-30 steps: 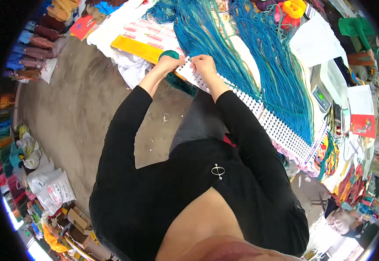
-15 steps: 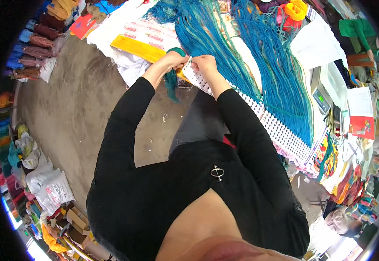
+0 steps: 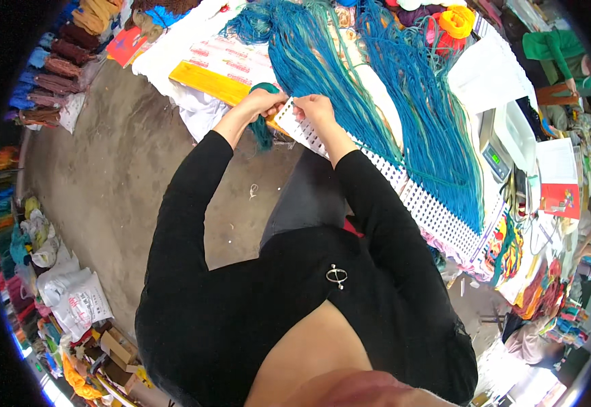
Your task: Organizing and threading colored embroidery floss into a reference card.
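At the table's near edge, my left hand (image 3: 263, 104) is closed around a dark green yarn hank (image 3: 263, 136), whose loose end hangs below the fist. Just to its right, my right hand (image 3: 314, 112) has its fingers pinched together over the end of a white strip with rows of dark holes (image 3: 300, 130). What lies between those fingertips, perhaps a strand, is too small to make out. Long bundles of blue-teal yarn (image 3: 322, 64) spread across the table, their near ends meeting the perforated strip. A second bundle (image 3: 438, 129) lies farther right.
A yellow board (image 3: 204, 79) lies left of my hands on white cloth. To the right are a white sheet of paper (image 3: 489, 71), a digital scale (image 3: 496, 157) and a red-and-white booklet (image 3: 559, 198). A person in green (image 3: 553, 51) stands at the far right; white sacks (image 3: 82, 302) lie lower left.
The view has turned slightly. My right fingertips have shifted a little at the strip's end, and the gap between my hands looks slightly wider. The left hand keeps its grip on the green yarn.
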`<control>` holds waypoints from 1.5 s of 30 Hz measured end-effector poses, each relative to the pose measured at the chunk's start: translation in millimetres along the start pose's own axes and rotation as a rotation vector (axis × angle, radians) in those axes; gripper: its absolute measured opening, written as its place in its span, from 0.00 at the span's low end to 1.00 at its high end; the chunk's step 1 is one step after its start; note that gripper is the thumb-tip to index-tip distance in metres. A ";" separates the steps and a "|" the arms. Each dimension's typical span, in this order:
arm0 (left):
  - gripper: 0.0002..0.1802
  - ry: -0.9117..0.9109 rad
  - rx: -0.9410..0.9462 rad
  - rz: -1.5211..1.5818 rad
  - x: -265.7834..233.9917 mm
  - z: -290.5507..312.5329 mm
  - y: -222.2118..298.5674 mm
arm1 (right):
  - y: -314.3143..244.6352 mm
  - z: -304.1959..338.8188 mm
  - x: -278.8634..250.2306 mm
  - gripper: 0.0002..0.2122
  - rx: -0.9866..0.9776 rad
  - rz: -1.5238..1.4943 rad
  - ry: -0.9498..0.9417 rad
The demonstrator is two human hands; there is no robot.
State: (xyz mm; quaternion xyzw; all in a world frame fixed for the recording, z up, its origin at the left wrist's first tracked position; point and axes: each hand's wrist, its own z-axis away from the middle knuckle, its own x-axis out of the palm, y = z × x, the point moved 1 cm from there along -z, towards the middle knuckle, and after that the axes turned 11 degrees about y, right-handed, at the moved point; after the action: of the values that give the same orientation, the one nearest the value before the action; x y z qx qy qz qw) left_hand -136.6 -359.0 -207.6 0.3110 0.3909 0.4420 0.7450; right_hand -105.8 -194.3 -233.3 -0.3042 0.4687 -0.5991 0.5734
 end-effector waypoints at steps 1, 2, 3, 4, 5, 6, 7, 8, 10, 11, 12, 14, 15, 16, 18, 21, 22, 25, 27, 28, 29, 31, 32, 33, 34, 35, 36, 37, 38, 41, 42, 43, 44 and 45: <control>0.17 -0.001 -0.006 -0.031 -1.0 -6.2 -7.0 | -1.0 1.0 2.2 0.08 0.029 -0.007 -0.004; 0.17 -0.019 0.036 0.011 0.2 -6.0 -10.3 | 0.2 1.7 2.2 0.08 0.021 -0.023 -0.010; 0.16 -0.037 0.076 0.052 0.3 -6.3 -13.2 | 1.0 1.8 2.8 0.08 0.014 -0.040 -0.017; 0.16 -0.034 0.075 0.056 -1.5 -7.7 -15.8 | 1.9 1.7 4.2 0.08 0.014 -0.036 -0.020; 0.15 0.012 0.046 -0.021 -1.4 -9.5 -11.5 | 5.2 -2.4 1.9 0.07 -0.037 -0.003 -0.015; 0.14 0.059 0.017 -0.098 -2.4 -10.1 -6.2 | 9.1 -5.7 -0.1 0.07 -0.087 0.029 -0.011; 0.10 -0.020 0.027 0.167 -12.1 -10.1 -4.0 | 14.2 -7.8 -1.8 0.07 -0.089 0.028 -0.003; 0.08 -0.121 -0.097 0.425 -28.0 -8.4 7.4 | 18.8 -10.0 -4.0 0.08 -0.117 0.078 0.022; 0.07 -0.341 -0.145 0.832 -78.1 -7.5 17.5 | 17.9 -8.9 -1.6 0.08 -0.159 0.146 0.041; 0.08 -0.467 -0.064 0.982 -98.8 -9.0 18.4 | 15.7 -5.4 0.7 0.08 -0.157 0.143 0.038; 0.12 -0.389 -0.042 1.114 -100.4 1.9 32.5 | 14.3 -4.4 -0.9 0.08 -0.158 0.162 0.044; 0.16 -0.382 0.001 0.914 -79.5 12.5 35.0 | 12.5 -0.3 -3.3 0.08 -0.164 0.181 0.048; 0.19 -0.367 0.047 0.719 -65.2 17.2 36.9 | 12.3 0.1 -4.8 0.08 -0.148 -0.018 -0.029; 0.25 -0.391 0.023 0.412 -43.0 19.8 32.3 | 11.4 1.2 -5.0 0.08 -0.129 -0.216 -0.112; 0.07 -0.314 -0.013 0.036 -12.4 9.9 -0.9 | 2.7 12.6 -0.4 0.08 -0.098 -0.290 -0.158; 0.10 -0.213 0.084 -0.026 -11.1 -0.2 16.6 | 7.1 2.0 -10.2 0.08 -0.113 -0.188 -0.102; 0.09 -0.015 0.049 -0.170 -36.7 -29.7 -2.7 | 4.8 5.4 -3.2 0.08 -0.150 0.070 -0.056; 0.04 -0.046 -0.269 0.554 -96.5 -62.8 28.7 | 11.3 3.7 -6.3 0.10 -0.152 0.384 0.080; 0.05 -0.052 -0.161 0.768 -140.3 -66.8 47.8 | 4.0 10.9 -4.5 0.09 -0.162 0.462 0.079; 0.06 -0.046 -0.168 0.852 -164.8 -73.7 58.5 | 2.0 13.7 -2.2 0.09 -0.167 0.456 0.075; 0.06 -0.122 -0.059 0.838 -198.6 -78.8 60.0 | -1.8 18.2 5.4 0.09 -0.180 0.444 0.060; 0.13 0.501 0.153 0.514 -218.8 -81.5 62.6 | -1.4 18.9 8.9 0.10 -0.189 0.433 0.059; 0.20 0.568 0.226 0.267 -213.0 -83.0 58.7 | 2.8 15.6 7.3 0.10 -0.203 0.414 0.054; 0.24 0.598 0.081 0.036 -201.0 -81.4 61.0 | 5.8 12.2 4.1 0.10 -0.216 0.398 0.048; 0.25 0.509 0.132 -0.005 -184.4 -76.8 57.6 | 9.3 9.5 0.6 0.10 -0.217 0.399 0.054; 0.26 0.375 0.190 -0.048 -123.0 -59.6 68.1 | 20.9 2.1 -18.3 0.09 -0.199 0.247 0.094; 0.25 0.177 0.138 0.179 -90.5 -36.0 64.2 | 22.0 3.5 -18.2 0.08 -0.208 0.088 0.089; 0.25 -0.014 0.081 0.403 -64.4 -14.4 56.3 | 18.7 8.6 -12.0 0.08 -0.212 0.084 0.079; 0.23 -0.107 0.014 0.528 -43.2 6.8 45.3 | 10.9 18.6 -1.8 0.08 -0.270 -0.056 0.063; 0.24 -0.488 0.051 0.619 -9.5 44.0 27.2 | -22.1 60.6 20.7 0.07 -0.409 -0.361 -0.043; 0.26 -0.519 0.062 0.626 -2.0 41.9 26.2 | -23.1 64.8 23.5 0.06 -0.385 -0.390 -0.021; 0.26 -0.522 0.064 0.638 2.8 45.0 23.9 | -25.0 70.1 22.1 0.06 -0.361 -0.417 0.002; 0.26 -0.527 0.054 0.693 4.3 49.4 25.9 | -29.1 73.8 17.8 0.06 -0.372 -0.405 -0.004; 0.26 -0.535 0.045 0.747 6.3 50.5 27.9 | -30.5 78.0 12.4 0.06 -0.287 -0.430 -0.021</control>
State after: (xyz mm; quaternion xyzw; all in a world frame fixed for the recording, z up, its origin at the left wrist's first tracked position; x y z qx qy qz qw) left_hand -103.0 -347.6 -161.7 0.5500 0.0554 0.5760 0.6023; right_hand -49.7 -226.0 -178.3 -0.4814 0.4675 -0.6314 0.3887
